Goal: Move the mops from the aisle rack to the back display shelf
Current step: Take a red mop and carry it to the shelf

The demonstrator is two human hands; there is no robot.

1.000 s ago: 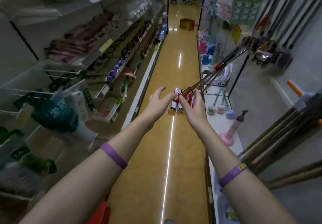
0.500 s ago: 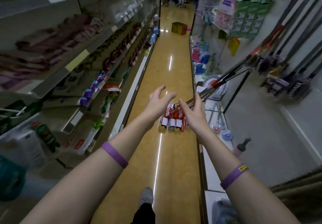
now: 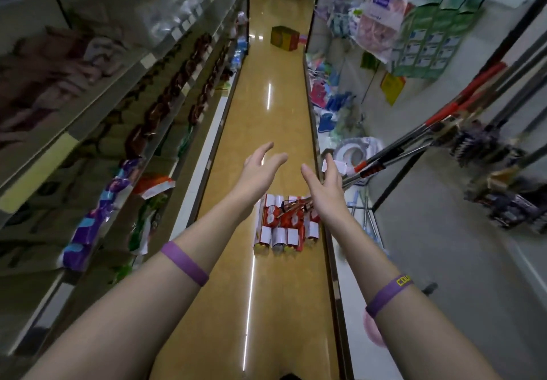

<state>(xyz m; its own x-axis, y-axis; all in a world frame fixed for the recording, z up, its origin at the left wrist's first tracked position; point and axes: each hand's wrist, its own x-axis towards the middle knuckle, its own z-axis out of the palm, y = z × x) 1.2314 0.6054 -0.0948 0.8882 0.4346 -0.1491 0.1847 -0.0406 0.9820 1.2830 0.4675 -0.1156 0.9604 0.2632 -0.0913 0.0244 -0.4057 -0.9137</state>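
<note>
Left hand (image 3: 260, 169): open, fingers spread, holding nothing, raised over the aisle floor (image 3: 266, 291). Right hand (image 3: 327, 189): open, palm inward, empty, its back just beside the slanting mop handles (image 3: 393, 155); contact cannot be told. Mops' packaged heads (image 3: 284, 226) lie on the floor against the right-hand shelf's base edge.

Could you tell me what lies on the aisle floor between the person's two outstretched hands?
In the head view, red-and-white mop packages lie on the floor between the left hand and right hand.
</note>
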